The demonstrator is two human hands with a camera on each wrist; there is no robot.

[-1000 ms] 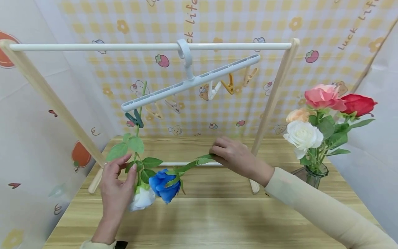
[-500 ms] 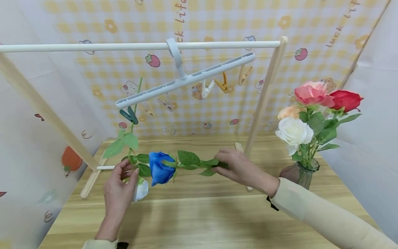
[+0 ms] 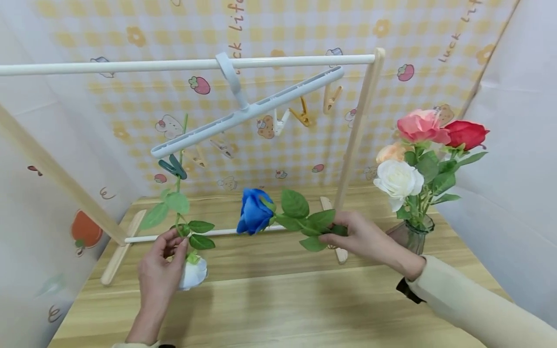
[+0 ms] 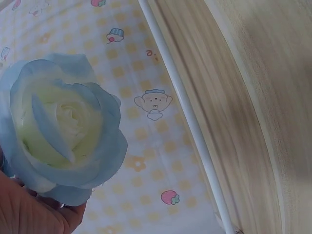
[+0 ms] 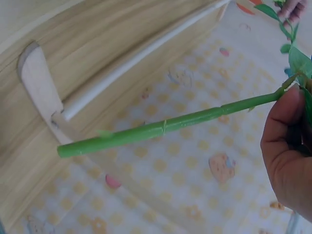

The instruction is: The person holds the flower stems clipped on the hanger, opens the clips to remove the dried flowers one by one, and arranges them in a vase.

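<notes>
A pale blue-white rose [image 3: 193, 274] hangs head down, its stem held by a teal clothespin [image 3: 174, 167] at the low left end of the hanger [image 3: 245, 114]. My left hand [image 3: 160, 273] pinches that stem just above the bloom; the left wrist view shows the open rose head [image 4: 68, 122] close up. Away to the right, my right hand [image 3: 367, 242] grips a blue rose [image 3: 255, 212] by its leafy stem, the bloom pointing left. In the right wrist view, the bare green stem end [image 5: 170, 125] sticks out past my fingers.
The hanger tilts on the white rod [image 3: 300, 61] of a wooden rack [image 3: 359, 130]. Several other clothespins, including a yellow one [image 3: 301, 113], hang from it. A dark glass vase [image 3: 413, 237] with pink, red, peach and white roses stands at the right on the wooden table [image 3: 278, 309].
My right hand has moved right with the blue rose, which has swung up and away from the pale rose. My left hand stays at the hanging stem. The head view has shifted right.
</notes>
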